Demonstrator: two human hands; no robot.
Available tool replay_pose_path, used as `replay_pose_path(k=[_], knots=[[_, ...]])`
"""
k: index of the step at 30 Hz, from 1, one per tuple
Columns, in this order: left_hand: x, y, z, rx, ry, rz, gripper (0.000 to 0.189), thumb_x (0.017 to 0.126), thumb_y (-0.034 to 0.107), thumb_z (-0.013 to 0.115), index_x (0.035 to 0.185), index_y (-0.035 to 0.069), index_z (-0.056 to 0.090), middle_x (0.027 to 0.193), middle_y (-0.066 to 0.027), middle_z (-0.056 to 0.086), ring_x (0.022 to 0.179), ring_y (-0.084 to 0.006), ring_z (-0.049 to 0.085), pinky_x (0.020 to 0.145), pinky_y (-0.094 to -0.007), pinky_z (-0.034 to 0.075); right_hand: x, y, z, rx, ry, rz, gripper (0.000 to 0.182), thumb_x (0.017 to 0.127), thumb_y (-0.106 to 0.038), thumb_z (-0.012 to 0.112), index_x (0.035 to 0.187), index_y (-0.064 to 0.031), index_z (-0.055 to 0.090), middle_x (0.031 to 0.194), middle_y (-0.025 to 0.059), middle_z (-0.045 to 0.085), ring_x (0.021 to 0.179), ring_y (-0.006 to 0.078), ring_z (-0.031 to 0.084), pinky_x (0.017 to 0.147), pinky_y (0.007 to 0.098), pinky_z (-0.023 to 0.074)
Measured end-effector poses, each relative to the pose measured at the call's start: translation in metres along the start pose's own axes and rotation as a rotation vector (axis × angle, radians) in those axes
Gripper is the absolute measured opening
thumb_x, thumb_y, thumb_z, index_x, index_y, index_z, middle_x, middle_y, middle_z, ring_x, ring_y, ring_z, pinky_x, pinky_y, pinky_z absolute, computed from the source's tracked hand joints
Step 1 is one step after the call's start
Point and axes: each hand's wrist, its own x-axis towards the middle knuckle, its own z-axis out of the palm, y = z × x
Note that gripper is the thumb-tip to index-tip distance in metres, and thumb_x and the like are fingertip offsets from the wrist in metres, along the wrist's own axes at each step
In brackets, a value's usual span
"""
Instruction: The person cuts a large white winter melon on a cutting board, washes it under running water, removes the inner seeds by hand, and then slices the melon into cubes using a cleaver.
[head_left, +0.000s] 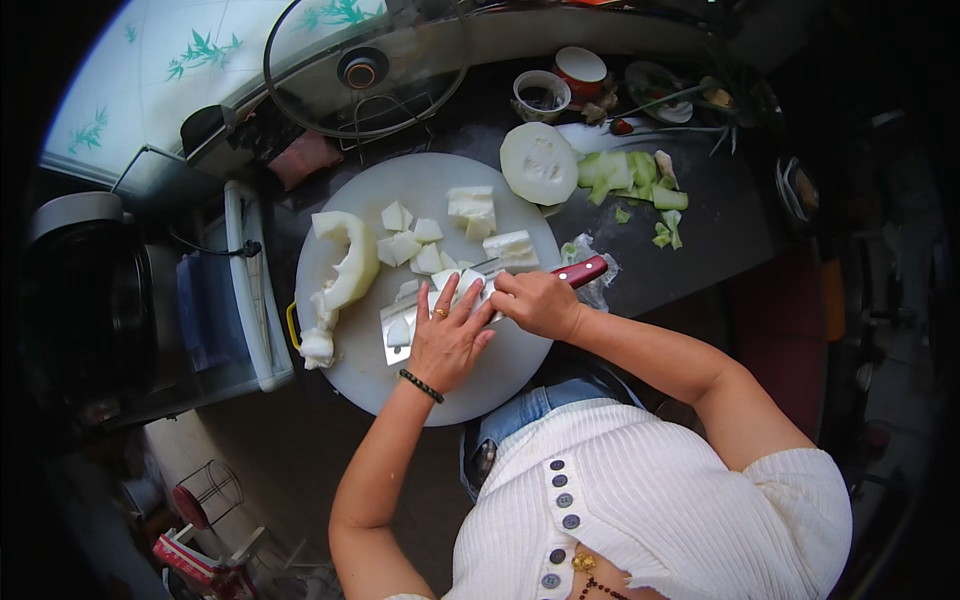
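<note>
My right hand (538, 304) grips a cleaver (399, 352) with a red riveted handle, near where the handle meets the blade. The broad blade lies flat, low over a round white cutting board (450, 397), with pale melon pieces on it. Spread fingers of my left hand (448, 337) rest over the blade and the pieces; the palm hides part of the steel. Beyond the hands are several cut melon chunks (405, 247) and two thicker white blocks (471, 206), (511, 249). A curved piece of winter melon (356, 259) with soft white pith (318, 346) lies at the board's left.
A round winter melon piece (538, 163) stands at the board's far right edge, beside green peelings (630, 176). Crumpled plastic wrap (592, 262) lies near the cleaver handle. Behind are a glass lid (315, 67), a bowl of dark liquid (541, 96) and a red-and-white bowl (581, 71).
</note>
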Motion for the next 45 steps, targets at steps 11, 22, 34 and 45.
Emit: replay_pose_path(k=[11, 22, 34, 45], knots=[[0.03, -0.031, 0.024, -0.215, -0.065, 0.062, 0.033, 0.085, 0.026, 0.048, 0.118, 0.023, 0.05, 0.135, -0.0107, 0.032, 0.126, -0.0338, 0.026, 0.1, -0.0524, 0.02, -0.01, 0.021, -0.017, -0.184, -0.012, -0.133, 0.01, 0.065, -0.016, 0.054, 0.067, -0.0135, 0.045, 0.066, 0.0004, 0.043, 0.053, 0.0127, 0.05, 0.048, 0.0252, 0.0421], [0.023, -0.109, 0.058, -0.006, 0.196, -0.16, 0.039, 0.078, 0.011, 0.054, 0.116, 0.013, 0.052, 0.133, -0.0126, 0.035, 0.123, -0.0342, 0.03, 0.101, -0.044, 0.025, -0.039, 0.044, -0.074, -0.076, 0.096, -0.112, 0.011, 0.065, -0.011, 0.054, 0.063, -0.0103, 0.043, 0.066, 0.0017, 0.045, 0.053, 0.0142, 0.051, 0.046, 0.0266, 0.042], [0.152, -0.095, 0.071, -0.01, -0.094, -0.03, 0.055, 0.064, 0.0, 0.057, 0.117, 0.011, 0.043, 0.112, -0.0097, 0.05, 0.111, -0.0298, 0.043, 0.089, -0.0433, 0.038, -0.088, 0.058, -0.105, 0.451, 0.432, 0.871, 0.02, 0.068, 0.006, 0.064, 0.069, -0.0029, 0.046, 0.067, 0.0005, 0.047, 0.052, 0.0042, 0.043, 0.046, 0.019, 0.0343], [0.123, -0.093, 0.021, -0.112, 0.186, -0.509, 0.061, 0.055, 0.014, 0.07, 0.108, 0.003, 0.042, 0.1, -0.018, 0.053, 0.092, -0.0369, 0.051, 0.077, -0.0402, 0.045, -0.092, 0.035, -0.105, 0.523, 0.2, 0.908, 0.015, 0.069, 0.004, 0.062, 0.078, -0.0012, 0.052, 0.072, 0.008, 0.053, 0.057, 0.0162, 0.054, 0.053, 0.0248, 0.0423]])
